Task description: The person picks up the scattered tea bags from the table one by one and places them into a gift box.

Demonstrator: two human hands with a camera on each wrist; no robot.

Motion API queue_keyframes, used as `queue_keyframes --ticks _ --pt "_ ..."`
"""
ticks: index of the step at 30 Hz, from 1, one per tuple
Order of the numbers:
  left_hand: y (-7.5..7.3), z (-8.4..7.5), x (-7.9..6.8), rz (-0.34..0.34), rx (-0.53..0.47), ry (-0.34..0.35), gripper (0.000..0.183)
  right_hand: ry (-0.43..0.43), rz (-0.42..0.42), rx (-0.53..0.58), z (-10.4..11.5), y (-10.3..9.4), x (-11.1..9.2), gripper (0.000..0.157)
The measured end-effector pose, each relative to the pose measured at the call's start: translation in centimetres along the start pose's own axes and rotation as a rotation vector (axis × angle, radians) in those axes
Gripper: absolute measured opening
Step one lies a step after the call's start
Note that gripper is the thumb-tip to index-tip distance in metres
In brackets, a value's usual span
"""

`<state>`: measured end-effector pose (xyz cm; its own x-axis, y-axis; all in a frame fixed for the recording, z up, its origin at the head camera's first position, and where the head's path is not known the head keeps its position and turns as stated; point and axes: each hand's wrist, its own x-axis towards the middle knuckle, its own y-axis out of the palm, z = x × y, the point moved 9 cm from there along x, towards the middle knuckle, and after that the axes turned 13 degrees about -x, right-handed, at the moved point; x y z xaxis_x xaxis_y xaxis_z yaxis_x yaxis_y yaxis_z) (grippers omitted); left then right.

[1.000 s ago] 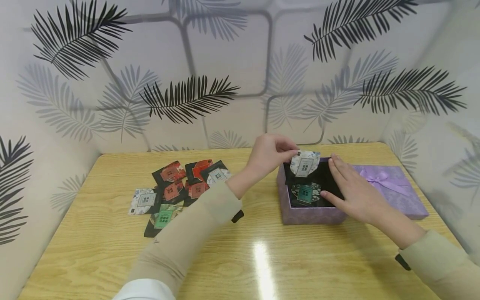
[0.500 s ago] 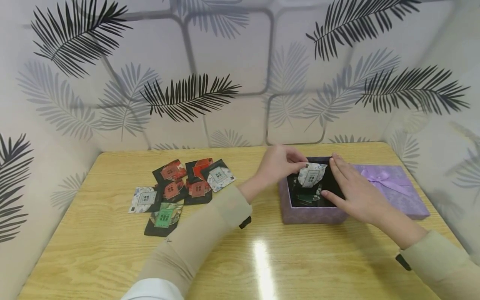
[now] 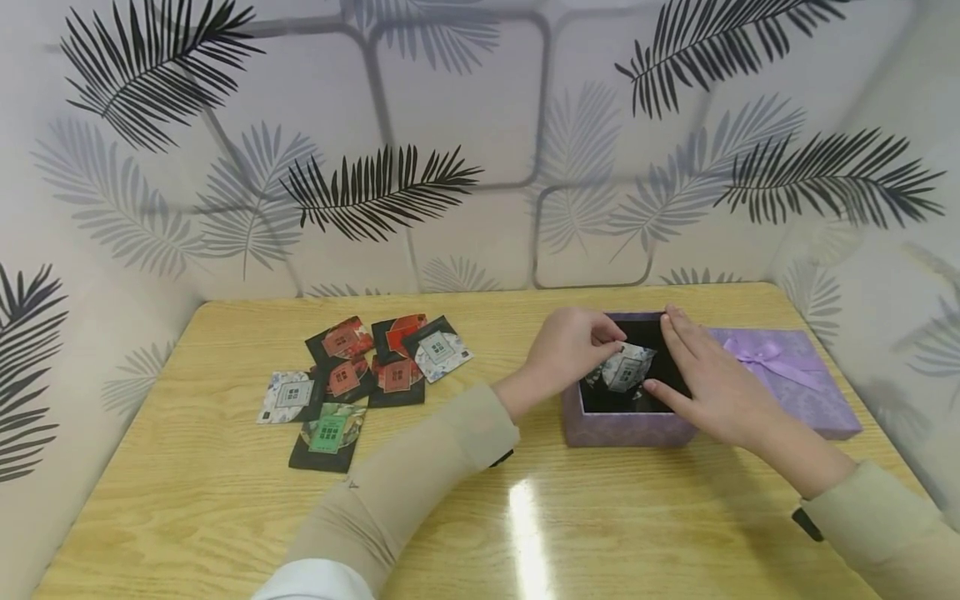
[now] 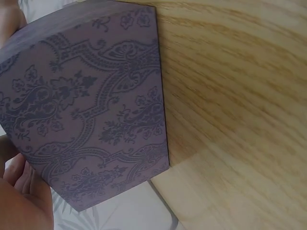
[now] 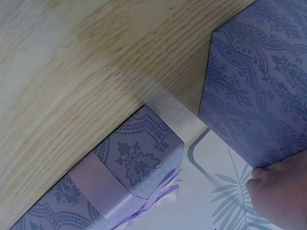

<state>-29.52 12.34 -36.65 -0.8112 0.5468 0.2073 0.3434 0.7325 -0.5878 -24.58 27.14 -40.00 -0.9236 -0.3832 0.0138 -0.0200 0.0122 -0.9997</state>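
Note:
A purple patterned gift box (image 3: pixel 628 431) with a black inside stands toward the right of the table. In it, my left hand (image 3: pixel 573 346) pinches the corner of a black-and-white tea sachet (image 3: pixel 628 369) with thumb and fingers. My right hand (image 3: pixel 712 383) lies over the box's right rim, its fingers straight, the thumb reaching inside. What lies under the sachet is mostly hidden. The left wrist view shows the box's patterned side (image 4: pixel 91 105) with part of the left hand (image 4: pixel 24 191) at its edge; in the right wrist view the right hand (image 5: pixel 283 191) touches the box (image 5: pixel 259 86).
The purple lid (image 3: pixel 806 379) with a ribbon bow lies right of the box. Several sachets lie in a group on the left, among them a green one (image 3: pixel 327 433), a red one (image 3: pixel 343 342) and a white one (image 3: pixel 438 348). A patterned wall (image 3: pixel 465 100) rises behind the table.
My left hand has moved right and down, lowering the sachet from above the box's back left into the box. My right hand has stayed on the right rim.

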Motion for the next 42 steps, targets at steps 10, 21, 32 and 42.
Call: queue_keyframes --ticks 10,21,32,42 --pt "0.4 0.3 0.3 0.04 0.075 -0.021 0.014 0.002 0.006 0.002 0.0 0.0 0.0 0.095" --pt "-0.2 0.2 0.3 0.07 0.132 -0.045 0.021 -0.006 -0.006 0.014 0.0 -0.1 0.1 0.094" --pt "-3.4 1.6 -0.6 -0.031 0.026 -0.065 0.019 -0.013 -0.026 0.028 0.0 0.0 0.0 0.095" --pt "-8.5 4.7 -1.6 -0.123 -0.055 -0.062 0.023 -0.014 -0.022 0.025 0.0 0.1 -0.1 0.094"
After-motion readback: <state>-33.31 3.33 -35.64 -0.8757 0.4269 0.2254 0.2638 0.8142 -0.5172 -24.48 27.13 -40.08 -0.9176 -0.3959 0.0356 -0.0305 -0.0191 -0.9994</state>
